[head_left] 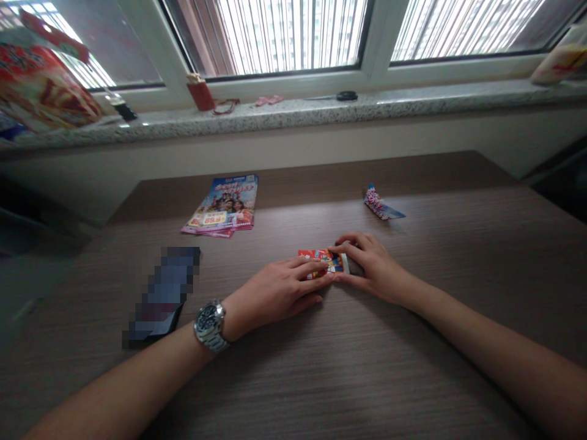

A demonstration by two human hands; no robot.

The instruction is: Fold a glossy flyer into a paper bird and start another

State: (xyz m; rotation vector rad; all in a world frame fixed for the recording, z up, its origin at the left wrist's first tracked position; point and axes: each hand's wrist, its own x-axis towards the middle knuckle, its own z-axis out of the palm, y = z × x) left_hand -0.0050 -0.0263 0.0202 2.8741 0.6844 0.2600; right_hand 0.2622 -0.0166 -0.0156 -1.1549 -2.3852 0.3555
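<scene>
A small piece of folded printed paper [338, 263], red, yellow and blue with a white strip at its right edge, lies flat on the table in front of me. My left hand [293, 284], with a metal watch [211, 325] on its wrist, rests over the paper's left part, fingers stretched out and pressing on it. At the paper's right end, my right hand [369, 264] has its thumb at the near edge and its index finger at the far edge. The hands' fingertips almost meet, and the left fingers hide part of the print.
Several glossy flyers [227, 205] lie stacked at the back left of the brown table [413, 379]. A pixelated phone-like slab [162, 293] is left of my watch. A folded paper piece [380, 205] stands back right. Scissors [346, 96] and a red item [200, 93] sit on the windowsill.
</scene>
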